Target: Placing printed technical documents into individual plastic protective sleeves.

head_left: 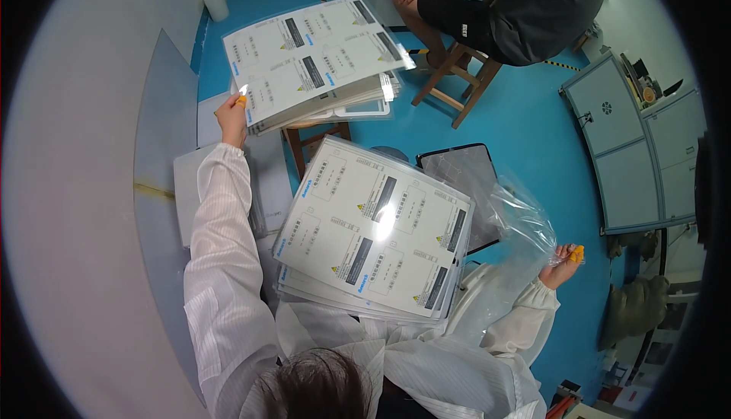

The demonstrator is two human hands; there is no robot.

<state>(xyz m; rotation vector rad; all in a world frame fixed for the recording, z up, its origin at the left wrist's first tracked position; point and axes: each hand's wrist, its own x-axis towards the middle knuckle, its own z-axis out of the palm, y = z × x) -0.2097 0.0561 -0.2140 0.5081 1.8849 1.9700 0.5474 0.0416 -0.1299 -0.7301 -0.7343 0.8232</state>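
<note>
My left hand (232, 121), with orange covers on its fingertips, reaches out at the far left and pinches the near left corner of a printed label sheet (320, 57). That sheet lies slanted over a pile of sheets (335, 107) on a wooden stool (298, 143). Out to the right, my right hand (560, 268), also with orange fingertip covers, is closed on a clear plastic film (525, 217). The film trails back toward my lap. Between my arms, a second stack of printed sheets (377, 229) rests on my lap, its top sheet glossy with a bright reflection.
A grey panel (164, 137) and white boxes (194, 198) stand along the left. Behind the lap stack is a dark-edged tray (464, 160). A seated person (525, 15) on a wooden stool (461, 84) is at the far right, near grey cabinets (620, 145).
</note>
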